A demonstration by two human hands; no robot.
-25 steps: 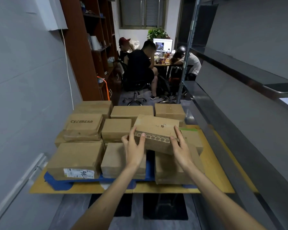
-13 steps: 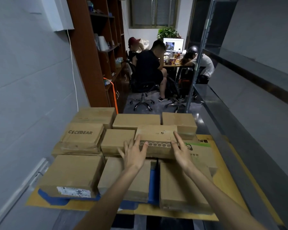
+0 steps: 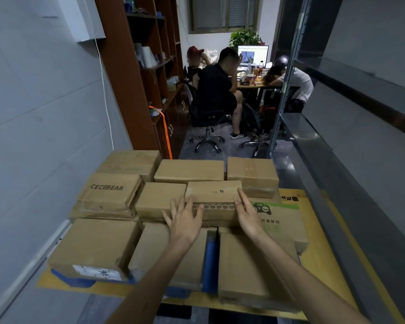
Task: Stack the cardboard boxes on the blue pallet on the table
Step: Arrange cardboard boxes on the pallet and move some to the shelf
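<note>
Circle-print box (image 3: 214, 197) sits mid-frame, on top of the lower boxes. Left hand (image 3: 185, 218) is at its near-left corner, fingers straight and spread; contact under the palm is hidden. Right hand (image 3: 249, 216) lies flat along its right end, fingers straight. Blue pallet (image 3: 211, 263) is mostly buried: only a centre strip and the lower-left edge show. Green-print box (image 3: 278, 216) is partly behind the right hand. Yellow table (image 3: 320, 242) shows only around the stack.
</note>
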